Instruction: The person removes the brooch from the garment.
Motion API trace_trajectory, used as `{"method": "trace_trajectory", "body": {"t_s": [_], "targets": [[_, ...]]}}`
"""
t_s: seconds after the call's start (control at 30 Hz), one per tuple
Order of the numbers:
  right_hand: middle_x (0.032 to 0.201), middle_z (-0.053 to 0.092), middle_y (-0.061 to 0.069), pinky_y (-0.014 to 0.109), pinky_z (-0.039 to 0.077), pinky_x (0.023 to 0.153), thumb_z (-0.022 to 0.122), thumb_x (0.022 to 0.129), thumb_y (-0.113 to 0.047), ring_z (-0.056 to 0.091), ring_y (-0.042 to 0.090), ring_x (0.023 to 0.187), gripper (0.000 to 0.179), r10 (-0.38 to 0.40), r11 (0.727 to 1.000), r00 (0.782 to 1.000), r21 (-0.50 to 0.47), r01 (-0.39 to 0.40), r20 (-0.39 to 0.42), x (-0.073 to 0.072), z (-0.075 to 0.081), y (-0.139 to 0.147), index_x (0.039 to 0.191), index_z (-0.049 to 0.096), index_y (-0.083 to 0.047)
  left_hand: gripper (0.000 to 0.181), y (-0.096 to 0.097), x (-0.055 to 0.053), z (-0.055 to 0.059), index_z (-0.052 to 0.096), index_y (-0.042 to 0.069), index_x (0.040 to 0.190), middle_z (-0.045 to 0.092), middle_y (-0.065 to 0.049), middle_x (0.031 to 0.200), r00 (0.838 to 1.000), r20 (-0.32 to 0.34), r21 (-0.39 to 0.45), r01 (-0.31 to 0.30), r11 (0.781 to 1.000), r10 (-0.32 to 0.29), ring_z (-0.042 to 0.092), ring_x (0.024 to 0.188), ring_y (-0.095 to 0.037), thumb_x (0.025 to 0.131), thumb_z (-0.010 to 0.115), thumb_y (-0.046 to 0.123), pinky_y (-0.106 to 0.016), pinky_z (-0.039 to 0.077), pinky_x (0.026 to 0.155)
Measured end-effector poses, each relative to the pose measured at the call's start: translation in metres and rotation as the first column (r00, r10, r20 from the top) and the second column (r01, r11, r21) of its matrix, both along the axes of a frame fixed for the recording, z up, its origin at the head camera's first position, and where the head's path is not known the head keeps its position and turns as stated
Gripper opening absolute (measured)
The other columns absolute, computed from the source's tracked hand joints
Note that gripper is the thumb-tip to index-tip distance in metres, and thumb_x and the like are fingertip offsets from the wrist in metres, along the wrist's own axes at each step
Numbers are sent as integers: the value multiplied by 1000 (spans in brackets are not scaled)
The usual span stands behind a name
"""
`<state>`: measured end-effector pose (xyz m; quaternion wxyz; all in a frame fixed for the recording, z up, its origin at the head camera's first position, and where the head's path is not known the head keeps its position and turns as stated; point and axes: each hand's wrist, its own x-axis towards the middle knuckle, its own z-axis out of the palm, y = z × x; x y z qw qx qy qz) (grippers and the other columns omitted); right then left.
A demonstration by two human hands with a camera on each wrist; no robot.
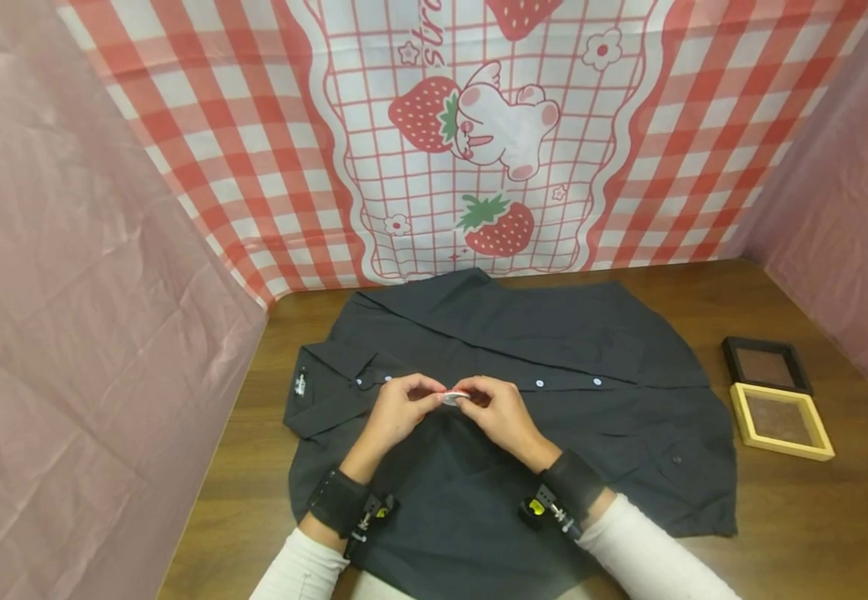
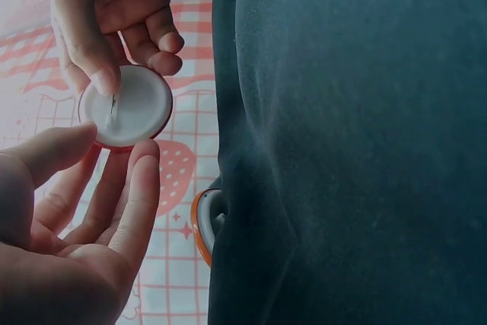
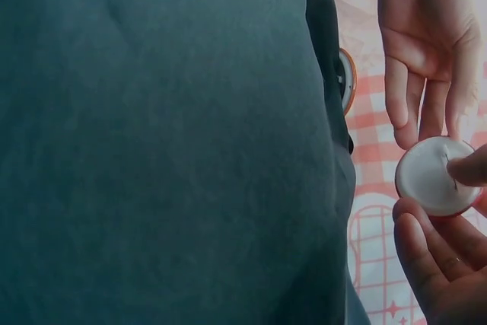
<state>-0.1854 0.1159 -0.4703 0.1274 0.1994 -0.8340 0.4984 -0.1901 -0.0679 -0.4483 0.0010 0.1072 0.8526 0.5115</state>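
Note:
Both hands hold a round pin-back badge (image 1: 455, 398) above a dark button-up shirt (image 1: 419, 483). Its white back, thin pin and red rim show in the left wrist view. My left hand (image 1: 398, 410) pinches one edge between thumb and fingers. On the opposite edge, my right hand (image 1: 503, 414) grips the badge, its thumb pressed on the back at the pin. The shirt lies spread out, collar to the left, with a row of pale buttons. Partly hidden behind the dark cloth is an orange-rimmed round thing (image 2: 200, 226).
A black frame (image 1: 734, 367) and a yellow frame (image 1: 782, 446) lie together on the wooden table (image 1: 801, 517) at the right. Behind the table hangs a red-and-white strawberry cloth (image 1: 501, 229). Pink fabric (image 1: 104, 292) walls off both sides.

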Motion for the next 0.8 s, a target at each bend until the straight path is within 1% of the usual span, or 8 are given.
{"method": "trace_trajectory", "body": {"t_s": [0.13,0.27,0.53,0.67,0.8], "targets": [[86,74,4,21,55,66,75,81,-4,64,7,69,12,25,1000,999,8,-25,20,0,-1,3,92,74,-8,7,0,0,-1,75,7,90,73,-9,84,1000,-22,-20,10,1000,-10,58,66,-8,84,74,9,-19,48,58],[86,74,4,21,54,65,76,82,-6,63,6,69,12,52,998,998,19,-53,25,-2,0,5,93,74,-9,7,-1,-1,-3,76,7,90,74,-9,87,999,-47,-15,19,1000,-19,62,73,-11,83,75,7,-19,49,64],[83,73,4,20,54,62,77,82,-9,61,1,67,12,91,996,994,13,-92,58,-3,1,7,94,73,-7,8,-1,-1,0,76,5,92,74,-11,90,994,-81,-23,68,997,-70,67,78,-16,84,74,6,-20,53,69],[85,73,5,20,55,63,77,82,-10,63,3,68,14,106,994,992,9,-106,65,-3,2,7,95,73,-7,9,-2,-1,1,75,4,92,74,-12,91,994,-86,-20,68,998,-69,68,80,-18,84,73,6,-20,53,70],[89,74,7,20,56,66,77,82,-10,68,9,73,17,119,993,991,16,-120,69,-3,2,7,97,74,-5,8,-2,-1,0,76,4,91,74,-12,91,995,-81,-22,56,998,-57,69,80,-19,83,74,5,-19,53,70]]}}
